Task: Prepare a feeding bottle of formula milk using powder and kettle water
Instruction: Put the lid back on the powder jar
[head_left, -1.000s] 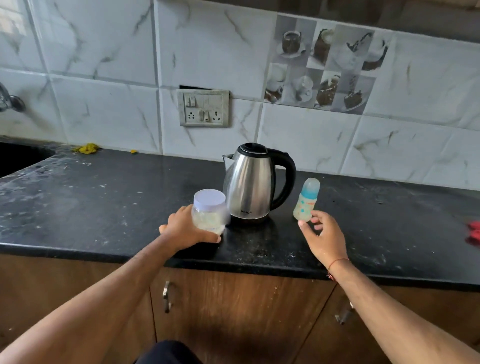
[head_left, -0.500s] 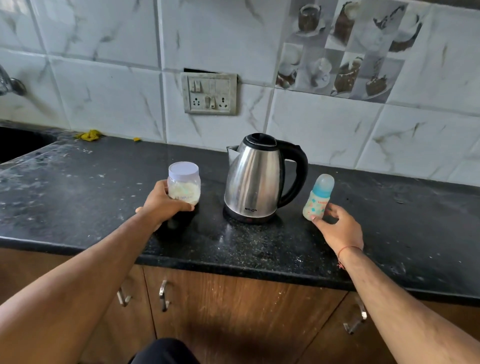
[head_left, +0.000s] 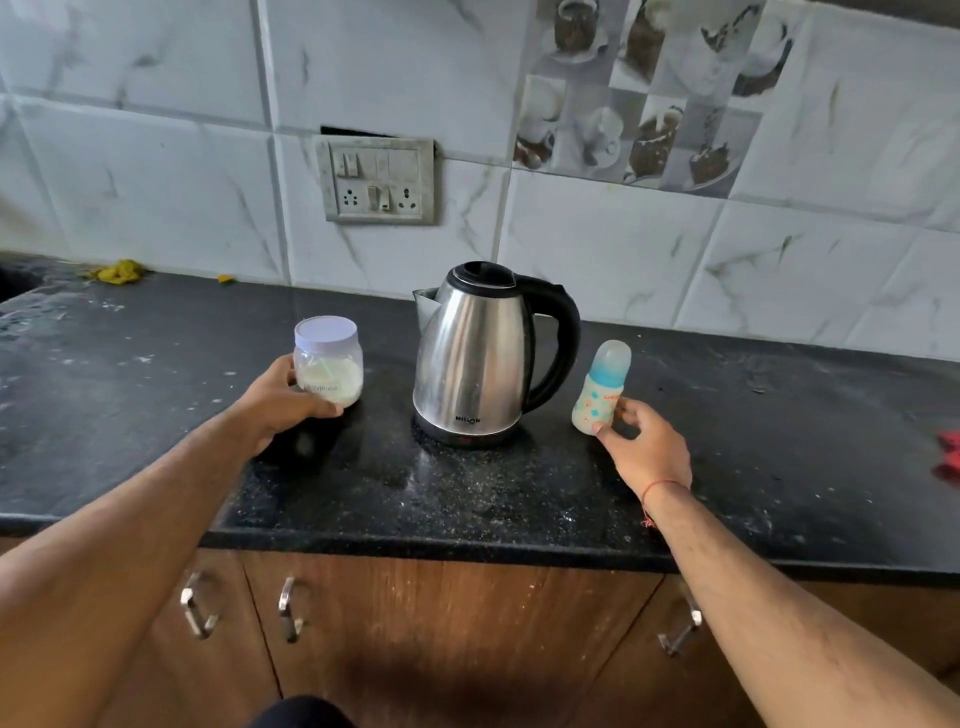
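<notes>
A small translucent feeding bottle (head_left: 601, 391) with a blue collar, clear domed cap and orange-and-blue print stands upright on the black speckled stone counter (head_left: 493, 493), just right of the stainless-steel kettle (head_left: 480, 358) with a black handle. The right hand (head_left: 641, 447) pinches its base between thumb and fingertips. The left hand (head_left: 283, 397) grips a clear lidded jar of pale powder (head_left: 328, 361) left of the kettle, toward the counter's front edge.

Since a second ago the left hand (head_left: 283, 402) has slid the powder jar (head_left: 328, 361) leftward away from the kettle (head_left: 480, 358), while the right hand (head_left: 641, 449) has closed its fingers (head_left: 605, 431) onto the feeding bottle (head_left: 601, 389).
</notes>
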